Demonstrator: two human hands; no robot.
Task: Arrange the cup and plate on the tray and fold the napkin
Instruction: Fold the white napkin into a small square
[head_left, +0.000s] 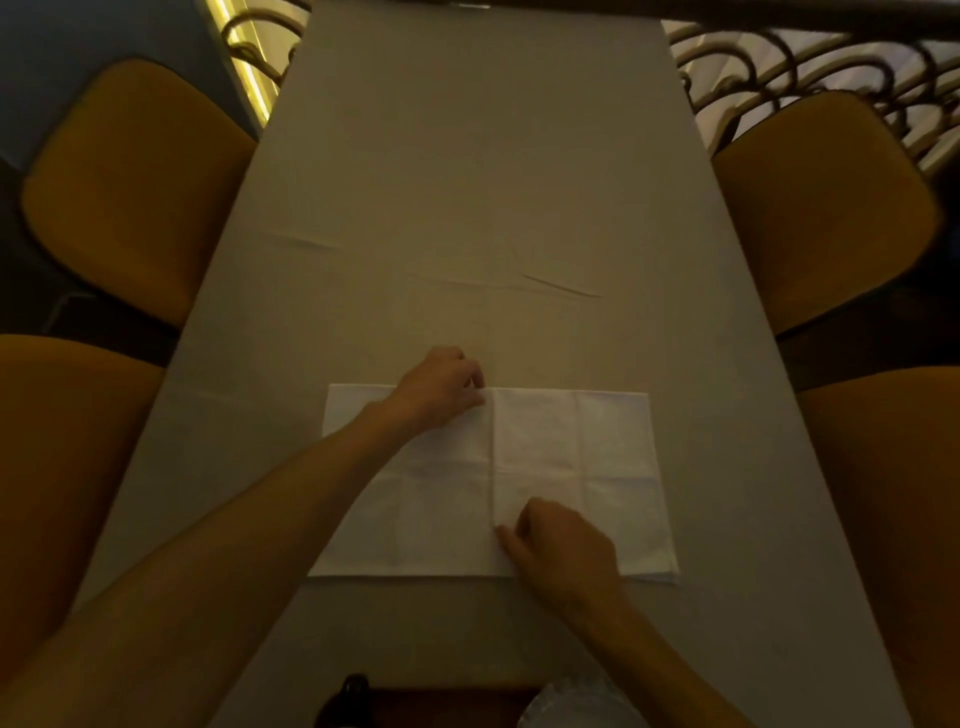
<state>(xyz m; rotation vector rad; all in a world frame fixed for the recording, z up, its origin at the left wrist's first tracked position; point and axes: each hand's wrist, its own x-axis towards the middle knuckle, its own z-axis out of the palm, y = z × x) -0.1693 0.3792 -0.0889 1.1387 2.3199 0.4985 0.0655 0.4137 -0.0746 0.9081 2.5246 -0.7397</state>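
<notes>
Lying flat, the napkin (571, 457) runs lengthwise left to right.

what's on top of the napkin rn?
Both hands: left hand at the napkin far edge, right hand near its front edge. Cloth beneath them is covered.

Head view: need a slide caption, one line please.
Both hands, left and right, press the napkin's centre crease on the table.
</notes>
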